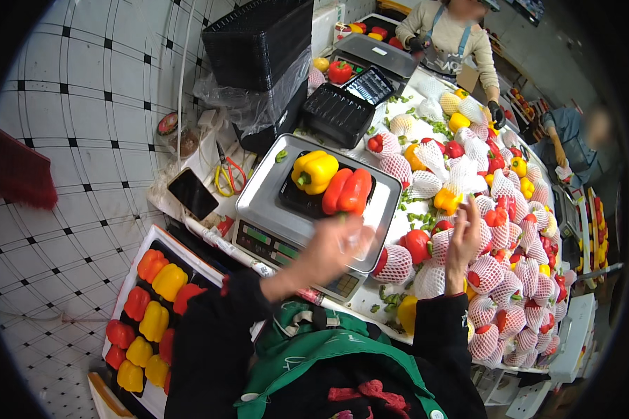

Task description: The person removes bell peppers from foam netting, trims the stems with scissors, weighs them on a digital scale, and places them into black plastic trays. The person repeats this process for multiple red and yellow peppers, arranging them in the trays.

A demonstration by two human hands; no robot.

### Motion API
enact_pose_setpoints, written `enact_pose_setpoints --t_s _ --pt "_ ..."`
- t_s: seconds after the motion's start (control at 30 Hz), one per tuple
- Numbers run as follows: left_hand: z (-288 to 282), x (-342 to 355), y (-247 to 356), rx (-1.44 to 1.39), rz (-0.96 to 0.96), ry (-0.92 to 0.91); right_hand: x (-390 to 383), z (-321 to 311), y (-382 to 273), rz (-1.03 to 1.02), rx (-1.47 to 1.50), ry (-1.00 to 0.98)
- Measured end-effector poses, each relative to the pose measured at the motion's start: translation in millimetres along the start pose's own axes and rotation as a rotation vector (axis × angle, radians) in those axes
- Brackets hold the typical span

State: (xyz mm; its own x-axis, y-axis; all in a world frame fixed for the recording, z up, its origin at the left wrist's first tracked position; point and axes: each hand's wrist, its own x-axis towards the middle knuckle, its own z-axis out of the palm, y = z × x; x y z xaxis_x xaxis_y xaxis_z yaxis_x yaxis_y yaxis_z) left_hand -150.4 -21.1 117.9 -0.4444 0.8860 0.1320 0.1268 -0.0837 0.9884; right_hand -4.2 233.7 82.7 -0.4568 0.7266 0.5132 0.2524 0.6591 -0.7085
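A yellow pepper (315, 169) and a red pepper (346, 191) lie in a black tray (297, 201) on the metal plate of a digital scale (255, 199). My left hand (332, 253) is over the front of that plate, just below the red pepper; its fingers are blurred, so their grip is unclear. At the scale's right, my right hand (465, 241) is open, fingers reaching upward just under a yellow pepper (447, 201) with white foam netting, among many netted peppers (510, 286) and scattered green stem pieces.
Black trays (335, 119) are behind the scale; taller stacked ones (255, 49) stand back left. A phone (192, 194) and red-handled tools (230, 174) lie left. A pepper-filled box (143, 321) is lower left. Two co-workers (447, 42) (566, 140) work at back and right. A red brush (17, 164) is far left.
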Motion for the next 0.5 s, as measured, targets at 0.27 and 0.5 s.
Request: enact_pose_setpoints --t_s 0.27,0.5 --pt "-116.6 88.4 -80.5 0.65 -0.341 0.442 -26.8 99.1 -46.5 0.376 0.359 -0.691" --pt "-79.7 69.2 -78.7 0.584 -0.259 0.592 -24.4 133.0 -6.8 0.291 0.3 -0.673"
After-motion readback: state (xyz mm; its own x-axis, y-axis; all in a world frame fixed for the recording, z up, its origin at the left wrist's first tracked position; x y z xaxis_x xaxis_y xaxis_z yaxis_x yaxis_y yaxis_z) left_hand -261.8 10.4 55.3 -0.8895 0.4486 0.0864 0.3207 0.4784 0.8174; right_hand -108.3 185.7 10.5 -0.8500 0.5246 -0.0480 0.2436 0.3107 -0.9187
